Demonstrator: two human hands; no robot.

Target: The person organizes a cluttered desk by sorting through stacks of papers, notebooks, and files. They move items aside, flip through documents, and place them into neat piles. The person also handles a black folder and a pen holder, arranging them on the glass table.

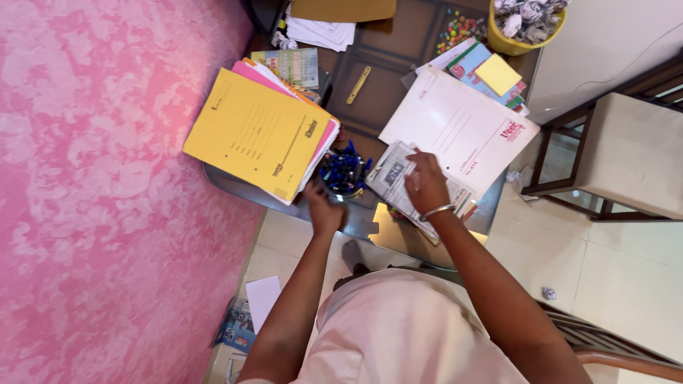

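Note:
My left hand (324,208) reaches to the near side of a clear holder full of blue pens (344,171) and seems to touch its base; its fingers are curled and partly hidden. My right hand (427,183), with a metal bangle at the wrist, rests flat on a folded newspaper (395,176) that lies under a large white folder (457,128). To the left of the pens a yellow file (252,135) tops a stack of pink and white files.
The glass-topped table (370,220) also holds a yellow sticky-note pad (497,74), a wooden ruler (358,84), coloured beads (459,28), papers and a yellow bin of crumpled paper (523,25). A pink wall (107,213) is left, a wooden stool (626,153) right.

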